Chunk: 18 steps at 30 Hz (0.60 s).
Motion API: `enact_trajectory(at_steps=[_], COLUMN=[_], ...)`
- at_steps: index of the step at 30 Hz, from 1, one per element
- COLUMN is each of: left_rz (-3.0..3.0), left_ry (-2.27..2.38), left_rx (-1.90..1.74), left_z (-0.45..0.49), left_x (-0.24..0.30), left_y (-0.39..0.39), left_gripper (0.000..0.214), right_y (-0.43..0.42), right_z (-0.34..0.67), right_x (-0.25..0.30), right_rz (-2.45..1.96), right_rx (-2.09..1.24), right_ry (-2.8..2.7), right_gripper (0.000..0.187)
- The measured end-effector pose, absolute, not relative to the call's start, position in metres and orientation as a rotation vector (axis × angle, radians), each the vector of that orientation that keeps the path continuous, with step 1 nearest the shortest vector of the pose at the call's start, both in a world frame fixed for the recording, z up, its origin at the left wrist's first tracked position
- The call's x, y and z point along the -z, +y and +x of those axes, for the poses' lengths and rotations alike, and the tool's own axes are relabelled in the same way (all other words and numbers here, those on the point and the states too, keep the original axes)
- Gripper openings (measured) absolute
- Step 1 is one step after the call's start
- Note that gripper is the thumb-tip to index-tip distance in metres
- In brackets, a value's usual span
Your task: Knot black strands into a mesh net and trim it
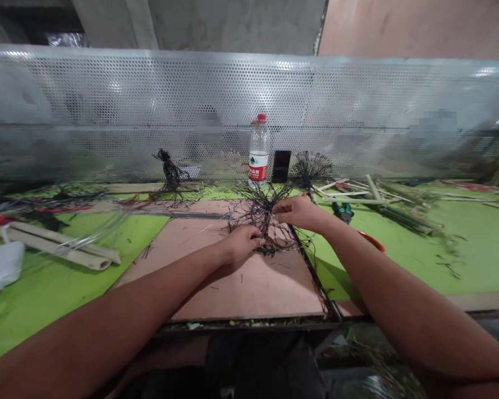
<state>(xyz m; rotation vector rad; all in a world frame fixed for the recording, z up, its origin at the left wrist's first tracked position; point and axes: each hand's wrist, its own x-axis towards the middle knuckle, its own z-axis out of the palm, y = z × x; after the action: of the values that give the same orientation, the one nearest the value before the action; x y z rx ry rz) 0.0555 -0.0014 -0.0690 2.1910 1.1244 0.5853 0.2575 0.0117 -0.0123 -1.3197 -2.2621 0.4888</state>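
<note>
A loose net of thin black wiry strands (261,219) lies spread on a plywood board (241,296), and both my hands are at it. My left hand (241,244) pinches the lower part of the net, its fingers gathered in the strands. My right hand (296,213) grips the net's right side, a little farther up. Stray strands trail from the net over the board's right edge. The dark strands are too fine and tangled to make out how they are joined.
A green tabletop (449,255) holds bamboo strips (374,195), green-handled pliers (343,211), a red-handled tool (372,241), bamboo tubes (54,244), a white bag (0,269), a water bottle (258,152), a phone (281,166) and black strand bundles (171,177). A perforated metal screen (249,111) stands behind.
</note>
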Motion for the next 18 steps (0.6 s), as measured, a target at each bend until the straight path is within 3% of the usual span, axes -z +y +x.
enact_trajectory(at_steps=[4,18], left_rz=[2.142,2.147], left_ry=[1.111,1.088], left_rx=[-0.613,-0.627], left_z=[0.056,0.052], left_x=[0.069,0.069], left_y=[-0.001,0.000], left_gripper=[0.017,0.016], right_y=[0.000,0.007], right_z=[0.249,0.247], right_x=[0.013,0.030], right_rz=[-1.033,-1.196], right_rx=[-0.692,-0.589], right_ry=[-2.492,-2.633], right_gripper=[0.022,0.013])
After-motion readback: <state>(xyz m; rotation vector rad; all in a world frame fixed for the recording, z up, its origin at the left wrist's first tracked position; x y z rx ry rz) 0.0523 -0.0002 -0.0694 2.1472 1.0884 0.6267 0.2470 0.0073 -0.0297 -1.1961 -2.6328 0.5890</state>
